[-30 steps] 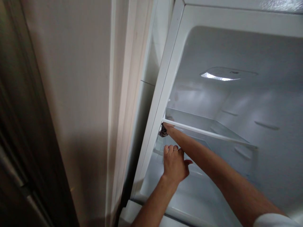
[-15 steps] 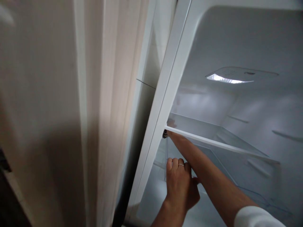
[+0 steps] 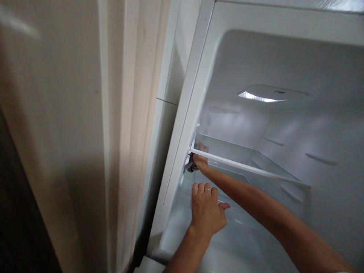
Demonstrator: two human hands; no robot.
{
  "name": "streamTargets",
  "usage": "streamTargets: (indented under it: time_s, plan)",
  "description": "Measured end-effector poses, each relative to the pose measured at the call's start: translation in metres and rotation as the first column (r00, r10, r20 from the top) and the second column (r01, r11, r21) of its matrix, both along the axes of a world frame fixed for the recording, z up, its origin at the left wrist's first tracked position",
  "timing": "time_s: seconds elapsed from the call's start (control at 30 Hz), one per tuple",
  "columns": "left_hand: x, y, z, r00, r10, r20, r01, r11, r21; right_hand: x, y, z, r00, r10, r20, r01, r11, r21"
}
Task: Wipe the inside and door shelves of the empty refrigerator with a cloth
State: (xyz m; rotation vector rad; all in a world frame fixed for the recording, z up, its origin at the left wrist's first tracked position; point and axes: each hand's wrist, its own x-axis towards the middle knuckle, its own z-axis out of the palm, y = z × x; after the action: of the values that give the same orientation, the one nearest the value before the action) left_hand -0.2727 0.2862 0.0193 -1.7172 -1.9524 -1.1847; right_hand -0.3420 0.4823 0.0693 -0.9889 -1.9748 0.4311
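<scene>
Head view has the left hand point(image 3: 207, 212) nearest, low in the middle, its fingers bent over and thumb out to the right; I cannot tell if it grips anything. A bit farther in, the right hand point(image 3: 200, 159) is closed around a dark cloth point(image 3: 191, 163) at the left side of the fridge point(image 3: 186, 113), by the front corner of the clear shelf point(image 3: 244, 167). Some of that hand shows through the shelf. It would be best to hold the cloth snug, push softly, and mind the knuckles on the hard edge. The shelf looks smooth, with a white front strip. In the room, a pale wooden panel point(image 3: 133, 113) stands on the left, with white tiles point(image 3: 173, 83) past it. Far inside, a light point(image 3: 261, 98) glows up high.
</scene>
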Motion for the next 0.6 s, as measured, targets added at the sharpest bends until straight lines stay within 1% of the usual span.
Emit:
streamTargets:
  time_s: [0.07, 0.13, 0.2, 0.27, 0.33, 0.4, 0.5, 0.6]
  plan:
    - [0.000, -0.001, 0.001, 1.000, 0.007, -0.010, -0.007, 1.000, -0.010, 0.012, -0.017, -0.003, 0.999, -0.003, -0.036, 0.003, 1.000, 0.015]
    - [0.001, -0.003, 0.001, 1.000, 0.015, -0.026, -0.016, 1.000, -0.021, 0.025, -0.030, -0.006, 0.996, 0.047, -0.082, -0.044, 0.998, 0.035]
    - [0.001, -0.003, 0.002, 0.999, 0.026, -0.044, -0.028, 0.999, -0.033, 0.035, -0.037, -0.006, 0.982, 0.123, -0.144, -0.120, 0.992, 0.032]
    - [0.001, -0.004, 0.003, 0.998, 0.034, -0.060, -0.037, 0.998, -0.050, 0.043, -0.037, -0.007, 0.948, 0.206, -0.242, -0.220, 0.975, -0.032]
    - [0.001, -0.004, 0.004, 0.997, 0.040, -0.072, -0.044, 0.997, -0.062, 0.048, -0.033, -0.007, 0.897, 0.267, -0.352, -0.323, 0.940, -0.110]
    - [0.002, -0.004, 0.005, 0.996, 0.045, -0.076, -0.050, 0.997, -0.062, 0.047, -0.027, -0.008, 0.861, 0.282, -0.424, -0.376, 0.913, -0.157]
    - [0.002, -0.003, 0.004, 0.996, 0.057, -0.069, -0.060, 0.997, -0.044, 0.037, -0.013, -0.006, 0.817, 0.289, -0.499, -0.417, 0.893, -0.166]
    - [0.001, -0.002, 0.002, 0.997, 0.053, -0.055, -0.055, 0.998, -0.025, 0.022, 0.007, 0.000, 0.783, 0.295, -0.547, -0.449, 0.877, -0.171]
